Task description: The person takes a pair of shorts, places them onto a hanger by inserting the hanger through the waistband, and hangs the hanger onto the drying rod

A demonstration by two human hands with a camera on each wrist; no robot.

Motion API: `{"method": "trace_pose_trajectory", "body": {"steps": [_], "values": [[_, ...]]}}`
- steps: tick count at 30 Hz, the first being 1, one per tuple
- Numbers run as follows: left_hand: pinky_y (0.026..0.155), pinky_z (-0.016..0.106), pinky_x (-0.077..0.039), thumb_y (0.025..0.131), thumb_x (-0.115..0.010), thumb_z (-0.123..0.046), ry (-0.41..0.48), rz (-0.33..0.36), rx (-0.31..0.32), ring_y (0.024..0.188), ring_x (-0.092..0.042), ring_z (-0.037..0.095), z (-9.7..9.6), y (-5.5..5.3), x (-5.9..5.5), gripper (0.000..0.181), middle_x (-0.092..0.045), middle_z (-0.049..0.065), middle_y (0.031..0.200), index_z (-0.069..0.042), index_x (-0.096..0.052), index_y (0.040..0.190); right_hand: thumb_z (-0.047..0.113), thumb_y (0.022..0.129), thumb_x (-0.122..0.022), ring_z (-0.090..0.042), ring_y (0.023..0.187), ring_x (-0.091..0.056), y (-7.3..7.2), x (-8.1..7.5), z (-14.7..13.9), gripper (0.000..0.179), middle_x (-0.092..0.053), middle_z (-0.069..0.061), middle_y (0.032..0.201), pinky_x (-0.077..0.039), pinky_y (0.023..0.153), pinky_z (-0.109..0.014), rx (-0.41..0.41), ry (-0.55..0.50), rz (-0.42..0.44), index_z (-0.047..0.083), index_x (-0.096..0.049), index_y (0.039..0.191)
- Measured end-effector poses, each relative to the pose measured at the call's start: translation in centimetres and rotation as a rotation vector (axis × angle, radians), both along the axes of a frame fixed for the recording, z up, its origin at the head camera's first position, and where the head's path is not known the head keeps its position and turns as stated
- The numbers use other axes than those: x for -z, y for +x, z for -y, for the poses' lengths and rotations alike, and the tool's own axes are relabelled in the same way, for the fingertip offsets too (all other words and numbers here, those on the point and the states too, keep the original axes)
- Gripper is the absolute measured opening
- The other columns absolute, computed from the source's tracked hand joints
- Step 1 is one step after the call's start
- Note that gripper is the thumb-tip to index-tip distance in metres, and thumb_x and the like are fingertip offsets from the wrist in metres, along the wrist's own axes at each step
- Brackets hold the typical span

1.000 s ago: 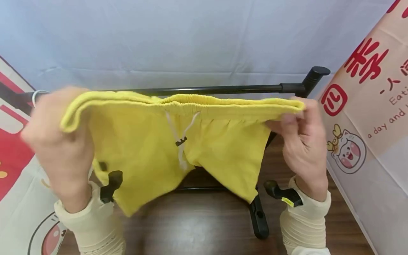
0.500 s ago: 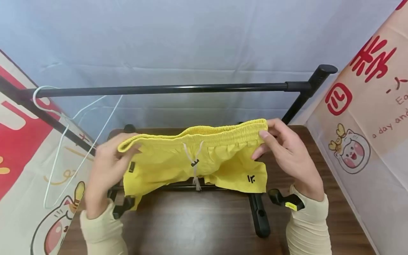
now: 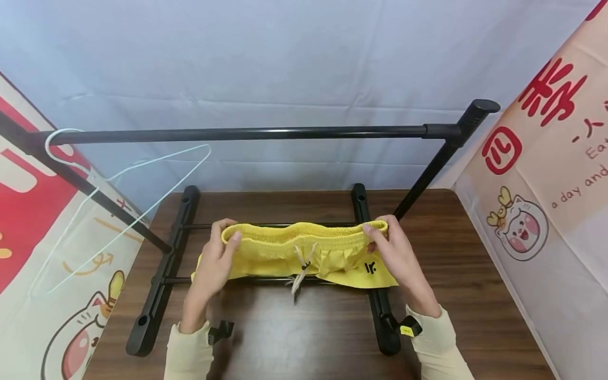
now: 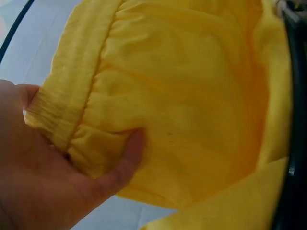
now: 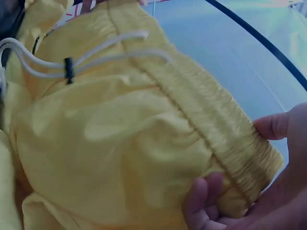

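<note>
1. Yellow shorts (image 3: pixel 266 252) sit lower in my head view than half a second ago.
2. Left hand (image 3: pixel 214 266): fingers gripping one waistband end. Right hand (image 3: pixel 399 258): fingers gripping the other.
3. I see the shorts stretched between them, above the surface (image 3: pixel 456 274); hem contact, I cannot tell.
4. White hanger (image 3: pixel 138 219) hooks over the black rail (image 3: pixel 266 134), apart from the shorts.

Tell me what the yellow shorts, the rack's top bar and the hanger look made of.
Yellow shorts: soft, mostly matt fabric, perhaps cotton or a blend; it creases and gathers.
Top bar: likely black-coated metal, with a glossy highlight along it.
Hanger: thin, pale, smooth; coated wire or plastic, I can't tell.
</note>
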State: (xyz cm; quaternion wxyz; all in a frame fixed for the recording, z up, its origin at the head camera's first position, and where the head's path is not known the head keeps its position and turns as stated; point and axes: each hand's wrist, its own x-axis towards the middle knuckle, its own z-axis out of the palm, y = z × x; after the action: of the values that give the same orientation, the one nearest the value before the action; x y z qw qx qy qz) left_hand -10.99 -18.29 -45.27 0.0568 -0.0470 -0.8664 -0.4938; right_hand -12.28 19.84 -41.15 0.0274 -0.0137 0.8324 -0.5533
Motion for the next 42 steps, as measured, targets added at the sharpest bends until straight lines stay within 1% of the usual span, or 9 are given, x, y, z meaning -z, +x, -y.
{"method": "trace_pose_trajectory", "body": {"steps": [4,9,11,15,20,26,33,37,42], "values": [[0.095,0.048,-0.046,0.112,-0.039,-0.022,0.015,0.090,0.034,0.105,-0.057,0.035,-0.5,0.7,0.6,0.043,-0.049,0.028,0.135,-0.013,-0.027,0.152,0.017,0.109,-0.047,-0.020,0.090,-0.063,0.3,0.8,0.4,0.030,-0.054,-0.020,0.121,-0.058,0.078,-0.025,-0.025,-0.048,0.034,-0.001,-0.037,0.131],[0.078,0.036,-0.042,0.104,-0.044,-0.009,-0.042,0.027,-0.032,0.086,-0.051,0.028,-0.9,1.4,0.9,0.033,-0.053,0.022,0.124,-0.008,-0.030,0.134,0.014,0.108,-0.046,-0.025,0.093,-0.065,0.4,1.3,0.8,0.028,-0.054,-0.019,0.135,-0.059,0.078,-0.027,-0.018,0.031,0.003,0.001,-0.043,0.133],[0.083,0.036,-0.043,0.101,-0.047,-0.003,-0.082,-0.059,-0.039,0.097,-0.056,0.028,-1.1,1.7,1.0,0.025,-0.053,0.020,0.135,-0.004,-0.032,0.121,0.018,0.109,-0.049,-0.025,0.092,-0.061,0.6,1.5,0.8,0.026,-0.055,-0.016,0.132,-0.055,0.079,-0.030,0.006,0.127,-0.052,0.004,-0.050,0.131],[0.074,0.036,-0.047,0.093,-0.051,0.009,-0.242,-0.352,-0.016,0.089,-0.057,0.025,-1.6,2.1,1.3,0.015,-0.064,0.016,0.113,-0.003,-0.045,0.101,0.024,0.108,-0.057,-0.025,0.088,-0.049,0.7,2.2,0.7,0.021,-0.058,-0.013,0.119,-0.042,0.075,-0.036,0.075,0.340,-0.212,0.011,-0.066,0.122],[0.076,0.044,-0.059,0.085,-0.052,0.020,-0.373,-0.585,0.028,0.095,-0.071,0.030,-1.9,2.8,1.7,0.032,-0.075,0.013,0.102,-0.008,-0.068,0.088,0.017,0.105,-0.063,-0.033,0.108,-0.057,0.5,3.4,0.6,0.018,-0.069,-0.016,0.122,-0.046,0.088,-0.048,0.064,0.385,-0.373,0.009,-0.071,0.119],[0.090,0.054,-0.059,0.086,-0.052,0.017,-0.461,-0.509,0.070,0.113,-0.069,0.040,-1.8,3.3,1.6,0.051,-0.073,0.020,0.124,-0.012,-0.080,0.117,0.015,0.105,-0.062,-0.022,0.099,-0.067,0.7,4.1,0.5,0.017,-0.073,-0.008,0.116,-0.056,0.083,-0.049,-0.021,0.364,-0.457,0.011,-0.068,0.121],[0.097,0.057,-0.056,0.095,-0.053,0.006,-0.513,-0.271,0.054,0.120,-0.066,0.043,-1.7,3.3,1.4,0.049,-0.068,0.024,0.134,-0.009,-0.068,0.139,-0.008,0.100,-0.057,0.001,0.067,-0.039,0.9,4.6,-0.6,0.031,-0.060,-0.006,0.114,-0.040,0.061,-0.019,-0.294,0.292,-0.614,0.016,-0.075,0.108],[0.079,0.039,-0.054,0.095,-0.055,0.004,-0.465,-0.239,0.023,0.093,-0.062,0.026,-1.6,3.1,1.2,0.053,-0.069,0.016,0.117,-0.011,-0.062,0.145,-0.010,0.099,-0.054,0.003,0.070,-0.044,1.1,4.0,-1.3,0.037,-0.066,0.001,0.109,-0.042,0.063,-0.018,-0.484,0.300,-0.488,0.019,-0.076,0.098],[0.069,0.028,-0.042,0.089,-0.060,0.003,-0.437,-0.266,0.025,0.079,-0.046,0.014,-1.4,2.8,0.9,0.059,-0.066,0.010,0.109,-0.014,-0.061,0.145,0.005,0.102,-0.061,-0.001,0.080,-0.052,1.8,3.1,-1.9,0.027,-0.074,0.004,0.111,-0.046,0.068,-0.023,-0.510,0.390,-0.237,0.019,-0.076,0.119]]}}
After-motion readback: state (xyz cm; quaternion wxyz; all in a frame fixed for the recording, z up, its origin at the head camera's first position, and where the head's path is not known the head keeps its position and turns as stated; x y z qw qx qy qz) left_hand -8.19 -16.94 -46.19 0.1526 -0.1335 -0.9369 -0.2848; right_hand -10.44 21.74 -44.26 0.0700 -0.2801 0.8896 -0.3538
